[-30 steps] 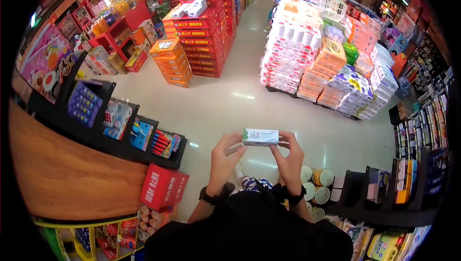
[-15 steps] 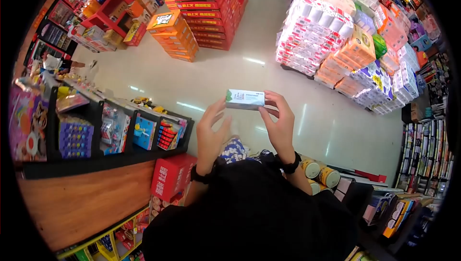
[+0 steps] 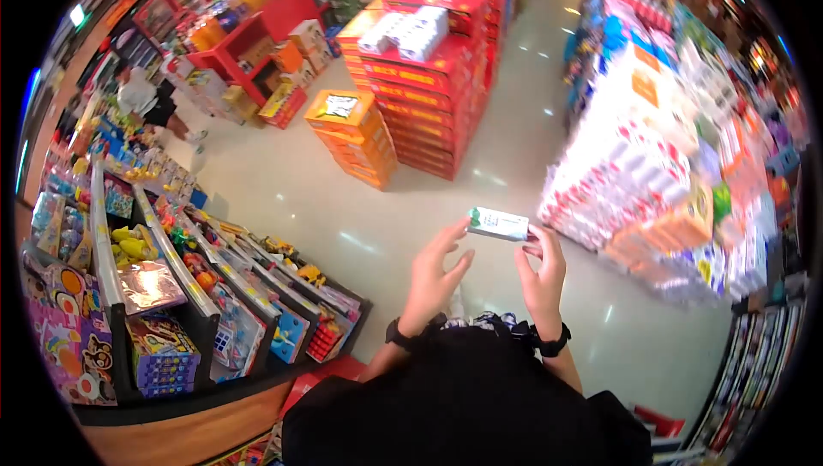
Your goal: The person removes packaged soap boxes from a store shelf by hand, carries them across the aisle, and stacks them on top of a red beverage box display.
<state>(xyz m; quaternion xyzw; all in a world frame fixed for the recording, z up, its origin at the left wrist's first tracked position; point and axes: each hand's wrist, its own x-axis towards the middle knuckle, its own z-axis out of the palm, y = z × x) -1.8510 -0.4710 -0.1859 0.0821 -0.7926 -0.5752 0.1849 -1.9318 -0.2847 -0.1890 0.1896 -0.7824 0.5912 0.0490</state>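
Observation:
A small white box [image 3: 498, 223] with a green patch at its left end is held up in front of my chest, over the floor. My right hand [image 3: 543, 273] grips its right end between thumb and fingers. At the box's left end is my left hand [image 3: 439, 273], its fingertips at the edge and its thumb held apart from the box. Whether those left fingertips press on the box is hard to tell. Dark bands circle both wrists.
Toy shelves [image 3: 193, 294] line the left side. Ahead stand orange cartons [image 3: 351, 138] and a red carton stack [image 3: 420, 97]. Wrapped paper packs [image 3: 621, 157] are piled at the right. Far left, a person [image 3: 154, 102] is near the shelves.
The view has swung left, bringing more toy shelving and a person into sight. Both hands and the box sit farther right in view. My left thumb has moved away from the box since the first frame.

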